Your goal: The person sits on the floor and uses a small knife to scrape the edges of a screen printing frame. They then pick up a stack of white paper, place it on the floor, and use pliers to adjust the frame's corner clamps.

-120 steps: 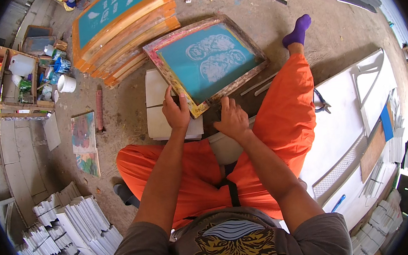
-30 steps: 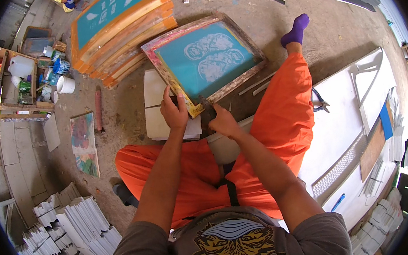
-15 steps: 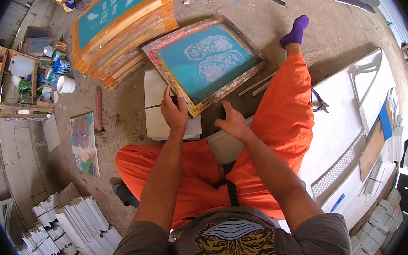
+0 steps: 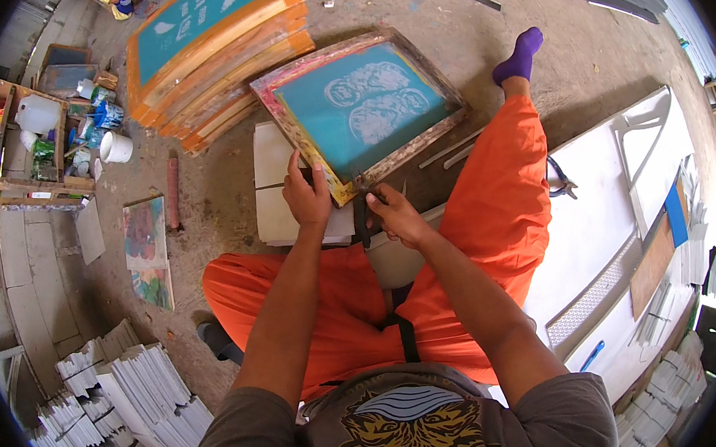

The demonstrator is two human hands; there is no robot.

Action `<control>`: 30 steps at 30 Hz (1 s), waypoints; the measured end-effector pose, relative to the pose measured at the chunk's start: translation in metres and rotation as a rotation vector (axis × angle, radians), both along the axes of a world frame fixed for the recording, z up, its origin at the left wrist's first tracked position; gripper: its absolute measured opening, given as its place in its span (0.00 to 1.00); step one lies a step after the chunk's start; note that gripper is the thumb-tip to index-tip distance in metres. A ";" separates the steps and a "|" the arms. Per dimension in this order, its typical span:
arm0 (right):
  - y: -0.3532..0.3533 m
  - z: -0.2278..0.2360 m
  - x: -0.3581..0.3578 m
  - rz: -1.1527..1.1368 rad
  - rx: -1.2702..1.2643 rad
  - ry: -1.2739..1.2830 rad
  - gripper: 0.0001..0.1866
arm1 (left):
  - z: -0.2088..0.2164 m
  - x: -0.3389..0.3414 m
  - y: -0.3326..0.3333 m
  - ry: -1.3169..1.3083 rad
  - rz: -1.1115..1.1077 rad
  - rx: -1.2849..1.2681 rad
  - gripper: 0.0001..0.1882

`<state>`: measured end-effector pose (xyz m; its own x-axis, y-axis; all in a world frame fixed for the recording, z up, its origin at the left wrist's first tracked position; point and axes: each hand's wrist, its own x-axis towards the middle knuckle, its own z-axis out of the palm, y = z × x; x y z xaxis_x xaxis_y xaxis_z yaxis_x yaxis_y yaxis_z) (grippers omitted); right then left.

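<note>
We sit on the floor with the screen (image 4: 364,105), a wooden frame with teal mesh and two pale printed shapes, lying tilted just ahead of our knees, its near edge resting over the white sheets (image 4: 275,188). Our left hand (image 4: 308,195) lies flat on that near edge, fingers spread and pressing rather than curled around anything. Our right hand (image 4: 394,216) is closed on a small dark tool (image 4: 370,191) at the frame's near corner; the tool is too small to identify. Half a second ago the right hand sat slightly higher, against the frame edge; now it has drawn back a little toward us and turned, while four seconds ago it lay open beside the left on the frame. The left hand has hardly shifted across all those moments, and the screen lies at the same angle. Behind it the stack of orange frames (image 4: 215,58) is unmoved, and the white cup (image 4: 116,147) still stands to our left near the crate of bottles (image 4: 40,135).
</note>
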<state>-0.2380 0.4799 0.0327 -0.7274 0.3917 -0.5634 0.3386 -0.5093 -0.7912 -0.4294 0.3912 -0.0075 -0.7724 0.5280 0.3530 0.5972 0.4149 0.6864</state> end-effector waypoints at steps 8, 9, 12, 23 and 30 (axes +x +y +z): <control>0.004 -0.004 -0.005 -0.070 -0.050 -0.040 0.17 | -0.010 -0.003 0.000 -0.069 -0.010 0.047 0.28; 0.004 -0.004 -0.005 -0.090 -0.047 -0.038 0.17 | -0.011 -0.003 0.000 -0.059 -0.010 0.049 0.28; 0.007 -0.007 -0.007 -0.065 0.007 -0.063 0.17 | -0.013 -0.004 0.001 -0.032 -0.007 0.052 0.28; -0.012 0.019 -0.015 0.299 1.028 -0.456 0.34 | -0.002 0.001 0.000 0.003 -0.031 0.015 0.26; -0.017 0.015 -0.026 0.384 1.020 -0.623 0.27 | -0.003 0.003 -0.001 0.039 -0.002 -0.022 0.27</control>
<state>-0.2641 0.4625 0.0478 -0.6107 0.6730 -0.4174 0.7865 0.4541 -0.4186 -0.4267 0.3905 -0.0107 -0.7574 0.5373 0.3710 0.6240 0.4281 0.6537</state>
